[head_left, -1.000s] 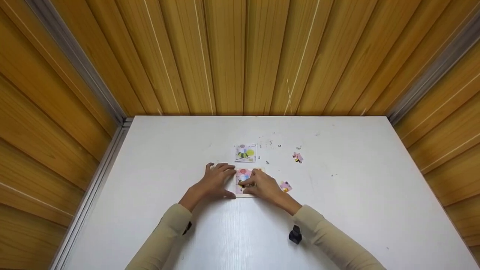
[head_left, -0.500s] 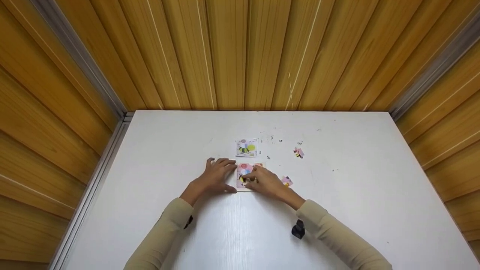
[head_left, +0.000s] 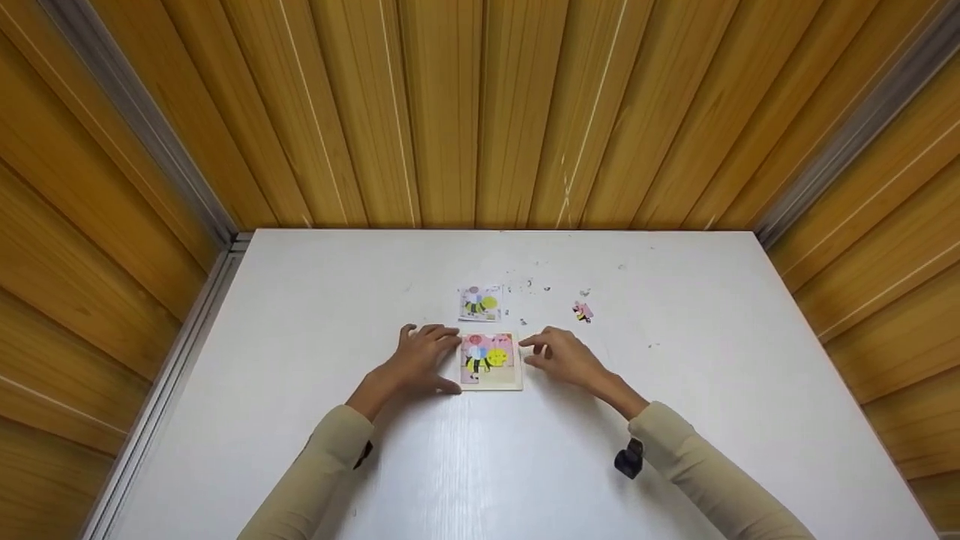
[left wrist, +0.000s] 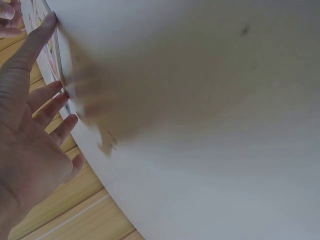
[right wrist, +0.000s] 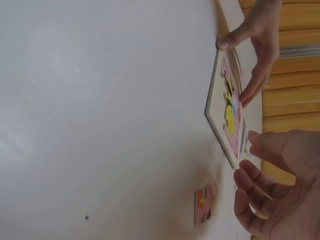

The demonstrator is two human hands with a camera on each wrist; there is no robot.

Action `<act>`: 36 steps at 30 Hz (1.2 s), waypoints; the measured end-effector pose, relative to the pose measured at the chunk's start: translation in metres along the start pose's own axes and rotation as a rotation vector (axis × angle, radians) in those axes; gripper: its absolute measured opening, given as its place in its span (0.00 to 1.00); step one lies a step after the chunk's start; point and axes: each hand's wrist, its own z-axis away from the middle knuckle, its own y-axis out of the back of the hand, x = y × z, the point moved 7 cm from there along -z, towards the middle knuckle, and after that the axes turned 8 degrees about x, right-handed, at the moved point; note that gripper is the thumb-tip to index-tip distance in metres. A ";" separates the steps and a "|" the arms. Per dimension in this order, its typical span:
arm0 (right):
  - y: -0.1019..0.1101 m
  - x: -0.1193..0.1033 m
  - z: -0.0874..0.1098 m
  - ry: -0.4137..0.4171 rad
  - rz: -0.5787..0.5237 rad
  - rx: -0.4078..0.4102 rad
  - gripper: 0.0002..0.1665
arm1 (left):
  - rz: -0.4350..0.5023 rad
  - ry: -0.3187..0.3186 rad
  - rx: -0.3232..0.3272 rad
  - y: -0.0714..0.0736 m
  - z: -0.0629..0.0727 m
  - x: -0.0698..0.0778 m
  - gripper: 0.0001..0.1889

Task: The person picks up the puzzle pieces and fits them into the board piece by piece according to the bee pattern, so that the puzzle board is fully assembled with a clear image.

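A square wooden puzzle board (head_left: 500, 379) with a bee picture lies on the white table; its lower right part shows bare wood. My left hand (head_left: 420, 360) rests at the board's left side, thumb at the near corner and fingertips at the far one, fingers fairly straight. To the right of the board is my right hand (head_left: 566, 358), fingers loosely bent and holding nothing in the right wrist view. Below that hand, a pink and orange puzzle piece (right wrist: 203, 205) lies on the table, hidden in the head view. Another pink, yellow and black puzzle piece (head_left: 583, 311) lies farther back.
Behind the board lies a printed card (head_left: 480, 303) with the same bee picture. Small dark specks and marks dot the tabletop (head_left: 360, 300) to the right of it. Wood-panelled walls (head_left: 480, 112) rise behind and at the sides.
My right hand has withdrawn from the puzzle board to its right, and the yellow part of the bee now shows in the board. My left hand stays at the left edge.
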 end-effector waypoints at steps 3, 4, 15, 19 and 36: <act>0.006 0.011 0.005 -0.032 -0.010 0.006 0.18 | 0.005 -0.007 0.013 -0.001 0.003 -0.002 0.48; 0.009 0.015 0.007 -0.036 -0.013 0.011 0.18 | 0.008 -0.011 0.018 -0.001 0.003 -0.002 0.48; 0.033 0.048 0.022 -0.011 0.047 0.088 0.14 | 0.001 -0.023 0.032 0.001 0.002 -0.002 0.47; 0.039 0.057 0.025 -0.008 0.045 0.110 0.14 | 0.018 -0.035 0.046 0.002 0.003 -0.001 0.47; 0.064 0.108 0.000 -0.086 0.032 0.315 0.19 | 0.013 -0.011 0.032 0.000 0.003 -0.003 0.48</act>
